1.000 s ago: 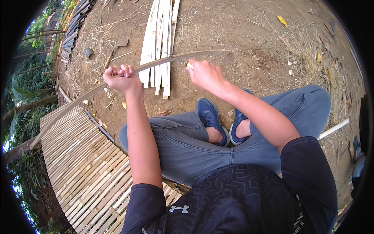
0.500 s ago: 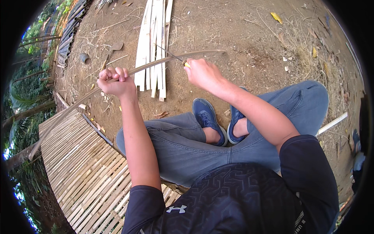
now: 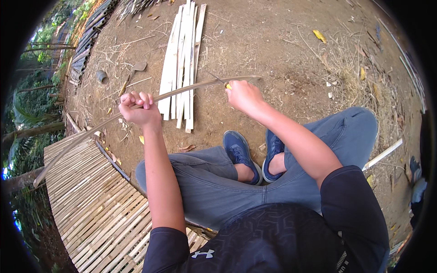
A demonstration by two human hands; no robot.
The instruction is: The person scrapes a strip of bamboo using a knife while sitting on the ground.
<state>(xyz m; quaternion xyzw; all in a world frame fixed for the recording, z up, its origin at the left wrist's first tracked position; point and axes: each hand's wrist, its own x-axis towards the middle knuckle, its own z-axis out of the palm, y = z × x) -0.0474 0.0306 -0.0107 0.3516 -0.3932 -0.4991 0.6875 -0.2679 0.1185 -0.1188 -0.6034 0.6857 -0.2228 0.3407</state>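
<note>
A long, thin brown strip, probably bamboo (image 3: 182, 89), runs in a curve from the lower left to the upper middle. My left hand (image 3: 138, 109) is closed around it near its middle. In my right hand (image 3: 244, 98) is a knife (image 3: 220, 80) with a yellow handle, gripped in closed fingers. The thin dark blade points up and left and crosses the strip toward its far right part. Whether the edge touches the strip, I cannot tell.
Pale split strips (image 3: 182, 68) lie on the dirt ahead. A slatted bamboo bench (image 3: 100, 195) is at my left. Beyond my left hand are a spade-like tool (image 3: 139, 66) and a small grey cup-shaped piece (image 3: 102, 76). Dark poles (image 3: 91, 34) are stacked far left.
My right hand and the knife have moved slightly right and nearer, along the strip toward its far end. My left hand keeps its grip. The view has shifted a little.
</note>
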